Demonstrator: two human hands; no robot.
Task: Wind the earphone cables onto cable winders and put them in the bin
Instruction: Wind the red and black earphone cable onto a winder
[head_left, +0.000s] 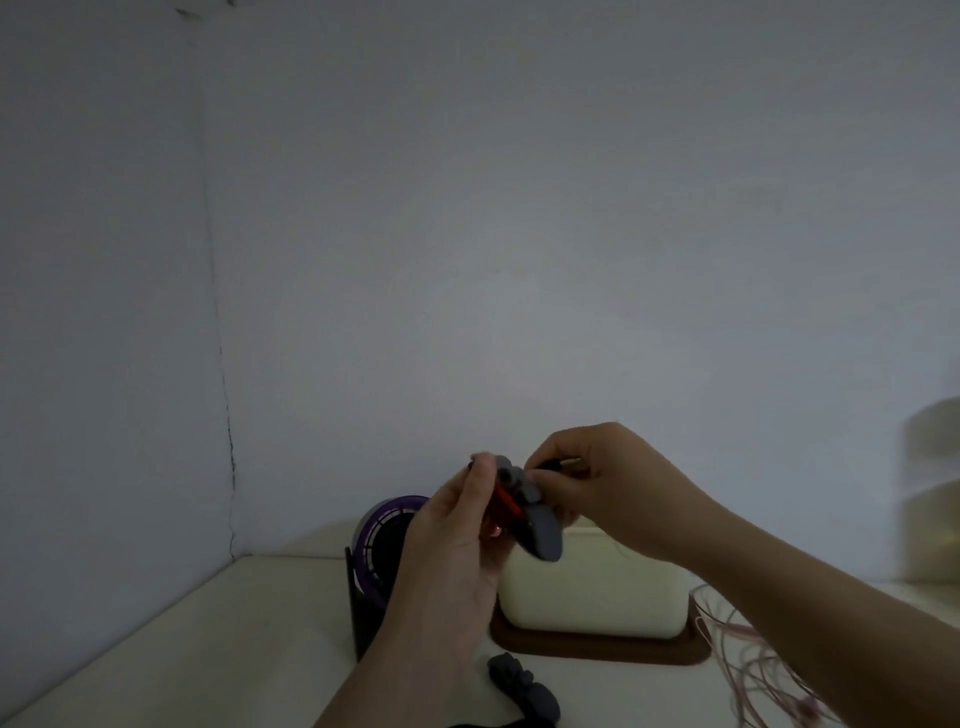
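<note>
Observed: the left hand (457, 551) holds a grey cable winder (535, 525) raised above the tabletop (208, 649), its grip closed round the winder's near edge. The right hand (613, 483) pinches the end of a red cable (506, 500) at the winder's upper end, grip closed on it. A short red run crosses the winder's face. How many turns are laid cannot be told.

The bin (587, 587), cream-coloured, stands on a brown tray (597, 649) directly below and behind the hands. A second winder (524, 686) lies on the tabletop in front of the tray. Loose pink cables (753, 654) sprawl to the right of it. A round purple-and-black device (384, 535) stands just left of the bin.

Assessment: winding is in hand and nothing is visibly binned.

Risks:
- If the right pinch slackens, the red cable may spring off the winder and unwind.
- The left hold sits at the winder's edge, so a hard pull could twist it free.
- The right forearm passes over the pink cables and could snag and drag them.
- Dim light makes a missed notch likely.
</note>
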